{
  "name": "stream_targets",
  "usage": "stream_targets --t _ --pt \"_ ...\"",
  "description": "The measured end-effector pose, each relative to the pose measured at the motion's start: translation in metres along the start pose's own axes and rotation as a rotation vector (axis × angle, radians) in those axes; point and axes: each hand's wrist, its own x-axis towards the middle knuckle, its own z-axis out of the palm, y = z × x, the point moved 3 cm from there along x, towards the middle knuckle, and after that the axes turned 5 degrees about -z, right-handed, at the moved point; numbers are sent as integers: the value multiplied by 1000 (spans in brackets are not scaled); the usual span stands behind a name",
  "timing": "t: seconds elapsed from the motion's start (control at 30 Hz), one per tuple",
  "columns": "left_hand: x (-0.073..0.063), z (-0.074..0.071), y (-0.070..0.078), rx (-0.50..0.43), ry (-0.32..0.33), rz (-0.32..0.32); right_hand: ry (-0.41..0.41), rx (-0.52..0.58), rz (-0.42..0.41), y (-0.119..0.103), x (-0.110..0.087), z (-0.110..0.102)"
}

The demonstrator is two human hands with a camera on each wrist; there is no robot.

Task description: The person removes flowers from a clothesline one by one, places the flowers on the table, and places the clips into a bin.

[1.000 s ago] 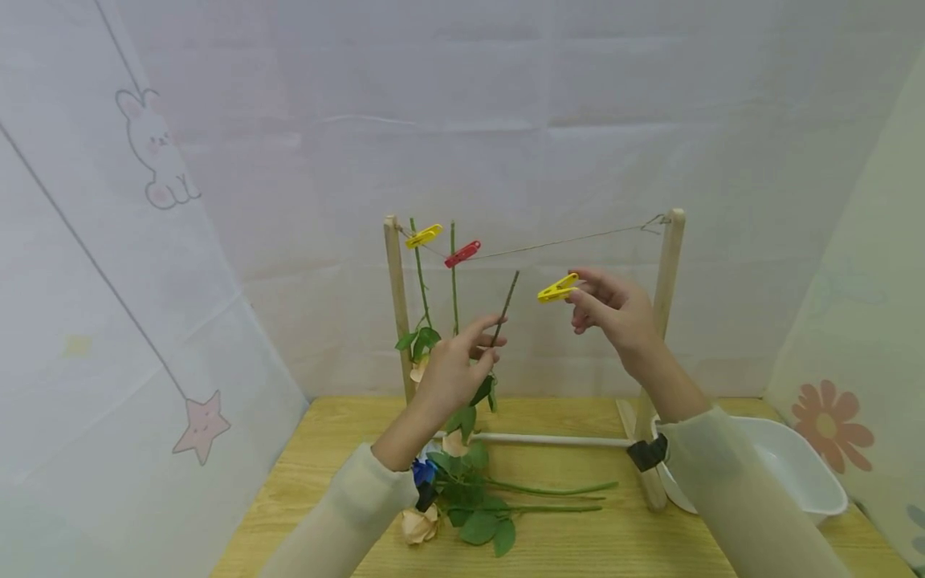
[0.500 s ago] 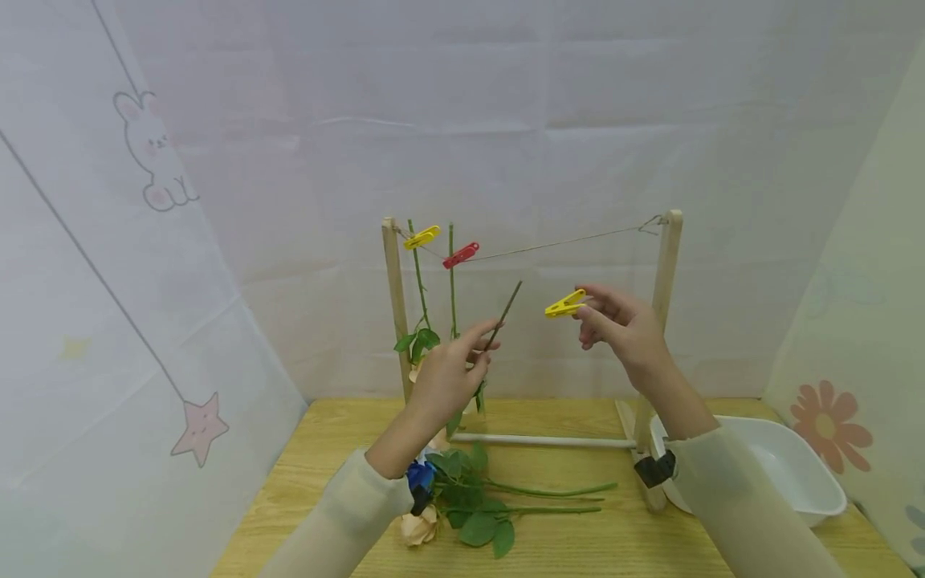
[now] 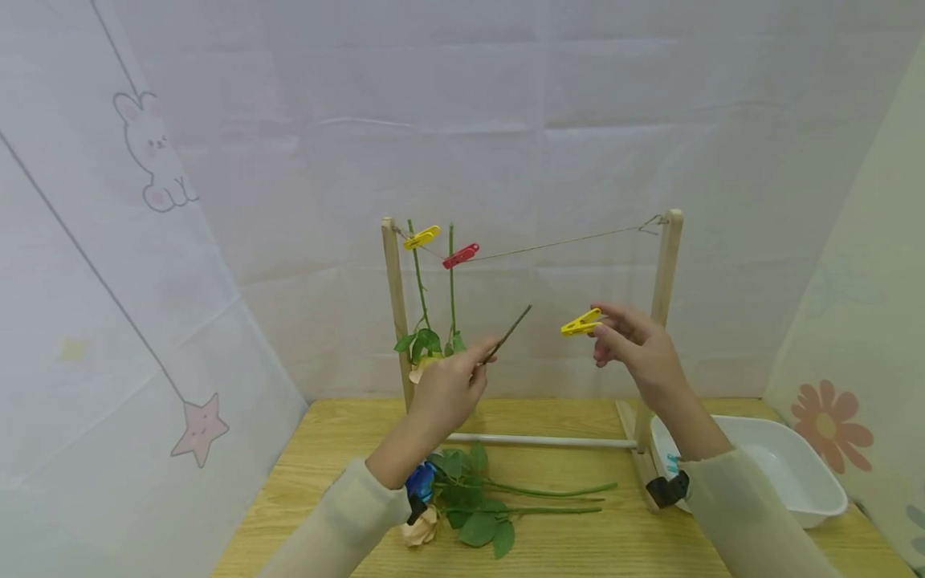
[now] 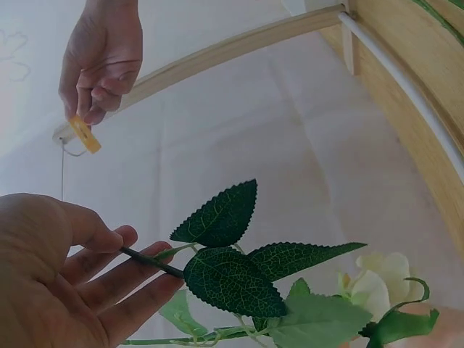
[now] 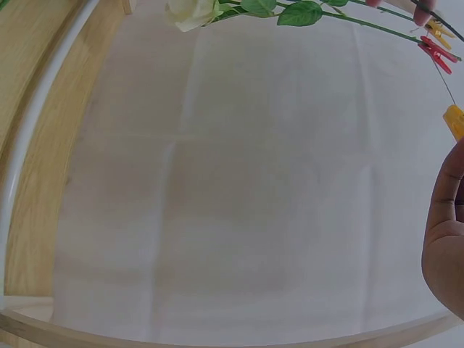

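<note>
My left hand (image 3: 448, 385) pinches the dark stem (image 3: 511, 329) of a rose between thumb and fingers, its cut end pointing up and right. Dark leaves (image 4: 232, 283) spread from that stem in the left wrist view; its bloom is hidden behind the hand in the head view. My right hand (image 3: 643, 349) pinches a yellow clothespin (image 3: 580, 323) by its handles, to the right of the stem and below the string (image 3: 556, 243). Two roses hang upside down on the string, one by a yellow clothespin (image 3: 422, 238), the other by a red clothespin (image 3: 461, 256).
Wooden posts (image 3: 668, 265) hold the string, with a white rod (image 3: 542, 440) low between them. Several roses lie on the table (image 3: 564, 554), among them a blue rose (image 3: 421, 482) and a peach rose (image 3: 421, 528). A white basin (image 3: 788, 466) stands at the right.
Both hands have come down. The right hand with the yellow clothespin has also moved right, and the held stem now tilts further to the right.
</note>
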Motion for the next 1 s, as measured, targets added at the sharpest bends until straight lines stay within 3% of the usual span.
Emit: stream_targets --t 0.27,0.4,0.6,0.73,0.87,1.0 --pt "-7 3 -1 40 17 30 25 26 13 7 -9 -6" --pt "-14 9 0 85 15 75 39 29 13 10 -14 -9" --pt "-27 20 4 285 29 177 41 40 14 14 -21 -15" --pt "-33 27 6 394 73 235 50 63 23 16 -25 -21" --pt "-40 32 9 409 92 258 57 82 25 18 -29 -27" --pt "-50 37 14 368 28 255 56 100 20 19 -33 -31"
